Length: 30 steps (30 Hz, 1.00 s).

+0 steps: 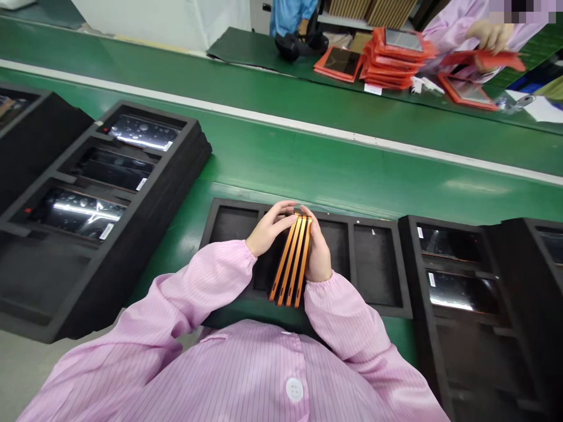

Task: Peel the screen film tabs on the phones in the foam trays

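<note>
Several smartphones with orange side frames (294, 258) stand on edge side by side, fanned slightly apart at the near end. My left hand (270, 228) grips them from the left, fingertips over their far end. On the other side my right hand (319, 252) presses against the outermost one, so the bundle sits squeezed between both hands. Beneath lies a black foam tray (382, 264) with rectangular recesses; the recesses at its middle are partly hidden by my hands and the phones.
At left, a stack of black foam trays (145, 228) holds dark glossy panels (81, 211) with white labels. More trays (466, 346) with similar panels stand at right. Across the green bench (264, 140), a co-worker's hand (490, 35) handles red sleeves near a red pile (389, 64).
</note>
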{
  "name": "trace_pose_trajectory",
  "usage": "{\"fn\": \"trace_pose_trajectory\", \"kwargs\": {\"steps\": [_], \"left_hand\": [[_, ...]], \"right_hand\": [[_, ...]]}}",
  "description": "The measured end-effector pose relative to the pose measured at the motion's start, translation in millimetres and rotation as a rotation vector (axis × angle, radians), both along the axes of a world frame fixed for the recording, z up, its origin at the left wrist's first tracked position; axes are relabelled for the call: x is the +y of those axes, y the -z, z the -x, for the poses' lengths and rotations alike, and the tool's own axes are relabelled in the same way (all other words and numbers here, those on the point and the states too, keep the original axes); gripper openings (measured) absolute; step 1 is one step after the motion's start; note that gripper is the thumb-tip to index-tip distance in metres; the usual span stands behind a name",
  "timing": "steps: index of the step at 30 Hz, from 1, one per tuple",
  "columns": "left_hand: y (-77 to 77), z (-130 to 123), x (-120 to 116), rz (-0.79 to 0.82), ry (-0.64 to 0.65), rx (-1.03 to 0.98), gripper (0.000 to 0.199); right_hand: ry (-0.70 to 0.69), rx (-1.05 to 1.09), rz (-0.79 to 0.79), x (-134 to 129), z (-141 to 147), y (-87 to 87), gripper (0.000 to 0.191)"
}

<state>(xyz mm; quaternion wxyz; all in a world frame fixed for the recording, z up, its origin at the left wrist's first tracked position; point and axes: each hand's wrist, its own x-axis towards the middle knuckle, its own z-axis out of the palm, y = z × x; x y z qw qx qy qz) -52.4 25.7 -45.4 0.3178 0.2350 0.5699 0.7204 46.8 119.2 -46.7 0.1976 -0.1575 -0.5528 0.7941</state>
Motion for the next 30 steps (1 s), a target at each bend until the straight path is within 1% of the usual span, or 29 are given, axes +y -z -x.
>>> {"fn": "trace_pose_trajectory", "kwargs": {"steps": [2,4,6,8,10,12,14,15,17,19,21,22,24,26,27,28,30], "left_hand": [[0.0,-1.4,-2.2,-0.017,0.007,-0.028,0.046],[-1.4,-3.2,-5.4,-0.045,0.041,-0.048,0.050],[-4.4,-6.3,-9.2,-0.061,0.101,-0.032,0.059],[-9.1,-11.2,-13.6,-0.053,0.170,0.013,0.075],[-15.3,-17.6,-18.4,-0.031,0.243,0.036,0.099],[-22.7,-24.3,-24.3,-0.027,0.313,0.034,0.121],[-30.5,-29.9,-31.1,-0.044,0.367,0.067,0.130],[-33.9,-31.6,-34.6,-0.056,0.378,0.118,0.131],[-37.9,-32.3,-40.8,-0.089,0.373,0.289,0.128],[-37.1,-29.4,-44.6,-0.167,0.359,0.521,0.123],[-32.0,-24.7,-45.8,-0.286,0.348,0.749,0.119],[-28.7,-22.8,-45.9,-0.338,0.332,0.834,0.118],[-22.6,-21.2,-46.4,-0.395,0.280,0.934,0.117],[-19.2,-23.6,-48.3,-0.415,0.226,0.984,0.114],[-18.6,-26.3,-49.6,-0.422,0.215,1.025,0.110],[-18.6,-29.6,-50.9,-0.427,0.216,1.085,0.102],[-19.6,-37.4,-52.2,-0.420,0.244,1.253,0.077]], "right_hand": [[-0.075,0.000,-0.140,2.3,-5.7,-4.3,0.063],[-0.152,0.019,-0.280,4.9,-11.2,-8.5,0.083],[-0.201,0.044,-0.349,7.2,-15.7,-10.8,0.092],[-0.220,0.060,-0.375,8.2,-19.8,-11.4,0.096],[-0.217,0.072,-0.430,7.9,-24.5,-12.0,0.105],[-0.203,0.097,-0.559,6.2,-30.2,-14.3,0.120],[-0.186,0.136,-0.745,3.3,-35.8,-17.8,0.135],[-0.173,0.159,-0.835,1.4,-38.1,-19.1,0.140],[-0.128,0.216,-0.974,-2.8,-40.8,-19.4,0.146],[-0.067,0.296,-1.068,-6.7,-41.3,-16.4,0.148],[-0.029,0.353,-1.112,-8.7,-41.5,-13.3,0.142],[-0.041,0.360,-1.113,-8.5,-42.6,-13.1,0.138],[-0.152,0.338,-1.061,-5.2,-48.5,-16.7,0.131],[-0.295,0.279,-0.926,1.6,-59.5,-23.5,0.127],[-0.316,0.233,-0.824,5.7,-66.3,-26.6,0.120],[-0.286,0.164,-0.705,9.7,-73.3,-28.8,0.108],[-0.158,-0.041,-0.444,16.0,-85.3,-30.0,0.080]]}}
